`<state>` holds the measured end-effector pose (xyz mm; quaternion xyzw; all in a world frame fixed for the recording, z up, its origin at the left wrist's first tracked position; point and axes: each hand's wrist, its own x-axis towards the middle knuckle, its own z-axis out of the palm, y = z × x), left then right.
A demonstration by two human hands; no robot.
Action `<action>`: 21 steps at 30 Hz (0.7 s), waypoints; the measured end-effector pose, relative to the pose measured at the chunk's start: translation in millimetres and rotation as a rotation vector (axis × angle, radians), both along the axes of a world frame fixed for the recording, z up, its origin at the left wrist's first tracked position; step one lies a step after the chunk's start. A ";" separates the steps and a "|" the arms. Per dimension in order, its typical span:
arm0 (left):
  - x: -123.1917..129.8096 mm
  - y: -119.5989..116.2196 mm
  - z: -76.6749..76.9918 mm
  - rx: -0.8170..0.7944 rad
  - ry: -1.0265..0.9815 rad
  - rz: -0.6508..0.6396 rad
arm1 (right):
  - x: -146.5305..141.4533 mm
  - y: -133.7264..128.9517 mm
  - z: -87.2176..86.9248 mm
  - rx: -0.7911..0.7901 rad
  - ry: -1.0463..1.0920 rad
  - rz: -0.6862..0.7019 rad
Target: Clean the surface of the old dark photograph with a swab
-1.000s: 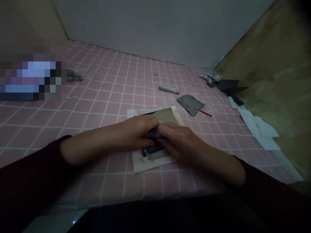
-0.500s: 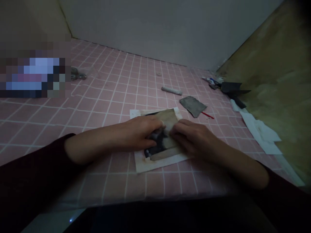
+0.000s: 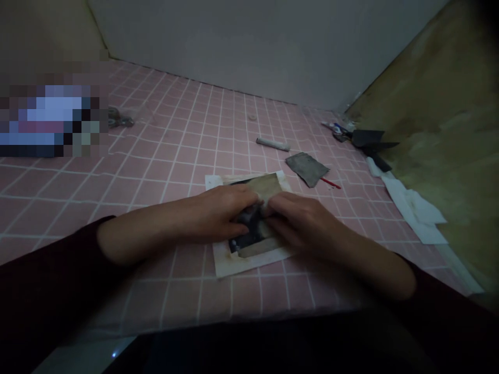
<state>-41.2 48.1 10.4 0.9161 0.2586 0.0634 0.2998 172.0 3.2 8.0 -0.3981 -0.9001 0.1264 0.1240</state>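
Note:
A white sheet [image 3: 224,267] bearing a dark and tan picture [image 3: 249,239] lies near the front edge of the pink checked cloth. My left hand [image 3: 226,210] rests over the picture's left half, thumb apart from the fingers, and its fingertips press around something too small to make out. From the right, my right hand [image 3: 298,218] reaches over the picture with fingers pinched together close to the left fingertips. Whatever lies between those fingers is hidden.
Beyond the sheet lie a grey cloth piece [image 3: 307,169], a red stick [image 3: 331,183], a grey tube [image 3: 273,144] and a small ring [image 3: 252,117]. Dark tools [image 3: 368,139] and white paper [image 3: 419,208] line the right wall. A pixelated area covers the far left.
My right hand has moved left over the picture, and its fingers are now close to my left fingertips. My left hand has stayed nearly in place; the view has shifted slightly.

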 end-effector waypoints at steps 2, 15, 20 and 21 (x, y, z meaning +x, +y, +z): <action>-0.4 0.3 -1.4 0.004 -0.036 0.011 | -4.5 -0.4 -1.0 -0.010 0.030 0.057; 0.5 -0.8 0.7 0.008 -0.021 0.010 | -1.3 -0.1 1.1 -0.023 0.008 0.070; 0.5 0.0 0.5 0.001 0.008 -0.007 | 8.0 1.3 3.7 -0.026 -0.043 -0.030; 0.5 0.3 0.1 0.000 0.008 -0.002 | 6.0 1.3 2.9 -0.020 -0.032 -0.005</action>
